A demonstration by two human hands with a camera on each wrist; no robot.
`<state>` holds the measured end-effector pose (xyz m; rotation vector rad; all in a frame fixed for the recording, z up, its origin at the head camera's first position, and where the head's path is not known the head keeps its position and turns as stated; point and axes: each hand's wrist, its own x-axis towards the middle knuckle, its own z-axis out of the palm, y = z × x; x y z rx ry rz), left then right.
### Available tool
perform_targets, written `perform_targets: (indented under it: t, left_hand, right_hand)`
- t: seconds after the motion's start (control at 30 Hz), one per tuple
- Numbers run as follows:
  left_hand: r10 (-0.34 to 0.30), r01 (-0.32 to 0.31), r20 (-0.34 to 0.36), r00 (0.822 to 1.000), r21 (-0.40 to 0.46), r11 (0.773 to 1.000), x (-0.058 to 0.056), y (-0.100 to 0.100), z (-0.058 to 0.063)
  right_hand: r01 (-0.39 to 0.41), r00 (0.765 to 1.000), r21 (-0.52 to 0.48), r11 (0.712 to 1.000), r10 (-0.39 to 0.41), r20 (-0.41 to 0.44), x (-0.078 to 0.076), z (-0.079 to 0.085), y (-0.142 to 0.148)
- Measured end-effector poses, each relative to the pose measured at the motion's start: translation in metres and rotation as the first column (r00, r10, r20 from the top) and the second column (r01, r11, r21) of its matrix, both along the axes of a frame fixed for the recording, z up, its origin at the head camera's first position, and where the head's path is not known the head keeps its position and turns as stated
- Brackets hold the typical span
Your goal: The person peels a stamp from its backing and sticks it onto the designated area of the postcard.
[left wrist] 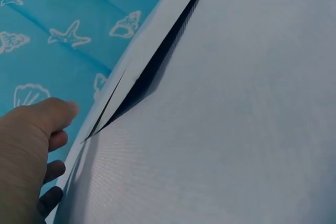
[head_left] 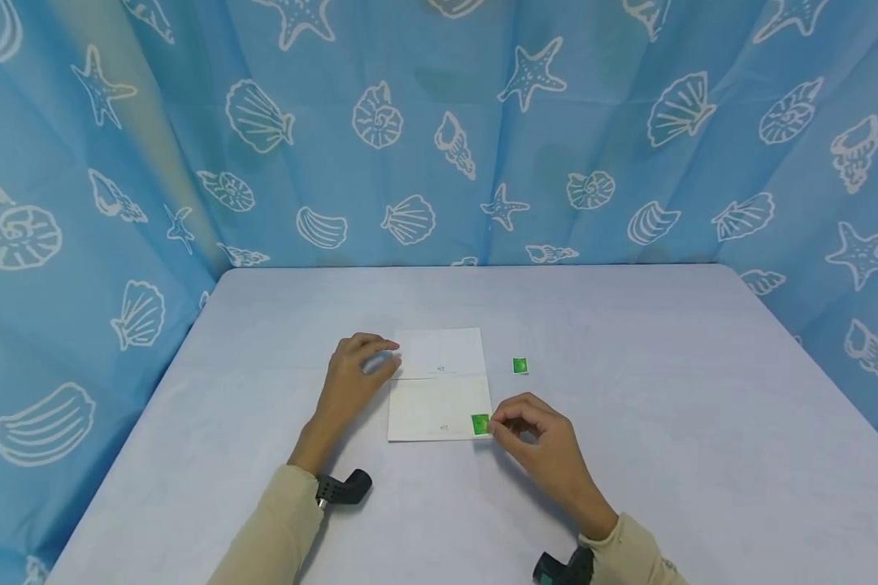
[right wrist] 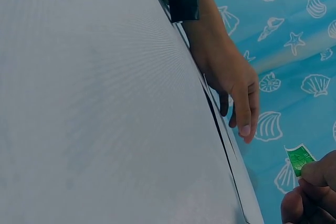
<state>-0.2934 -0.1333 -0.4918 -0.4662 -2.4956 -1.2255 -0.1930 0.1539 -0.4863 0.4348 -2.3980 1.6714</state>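
Two white envelopes (head_left: 439, 398) lie on the table, one above the other, each with a tiny mark near its lower edge. At the right end of the lower one, my right hand (head_left: 537, 435) pinches a small green stamp (head_left: 480, 423) between thumb and fingertips; the right wrist view shows the stamp (right wrist: 300, 159) held by its edge. My left hand (head_left: 354, 378) is at the left edge of the upper envelope (head_left: 446, 345), fingers loosely bent and holding nothing. Whether its fingertips touch the paper, I cannot tell. A second green stamp (head_left: 520, 366) lies right of the envelopes.
A white cloth covers the table (head_left: 673, 390). Behind and beside it hangs a blue curtain (head_left: 424, 130) printed with shells and starfish. Black wrist devices (head_left: 345, 487) are strapped at both sleeves.
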Motion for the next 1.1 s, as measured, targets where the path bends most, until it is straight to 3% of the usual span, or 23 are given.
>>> perform_targets:
  t: [0.17, 0.5, 0.8, 1.1]
  left_hand:
    - [0.018, -0.018, -0.001, 1.0, -0.084, 0.996, -0.003, 0.0, 0.0]
    - [0.065, -0.057, 0.042, 0.997, -0.161, 0.985, 0.001, 0.001, -0.004]
    - [0.076, -0.067, 0.05, 0.996, -0.156, 0.985, 0.003, 0.002, -0.007]
    - [0.079, -0.071, 0.04, 0.996, -0.156, 0.985, 0.003, 0.002, -0.006]
  right_hand:
    - [0.006, 1.0, -0.002, 1.0, -0.006, 0.002, -0.002, 0.002, 0.0]
    - [0.004, 1.0, 0.001, 1.0, -0.004, 0.019, -0.001, 0.0, 0.0]
    - [0.059, 0.998, 0.016, 0.998, -0.06, 0.012, -0.005, -0.001, 0.003]
    - [0.108, 0.992, 0.017, 0.994, -0.107, -0.07, -0.019, -0.009, 0.009]
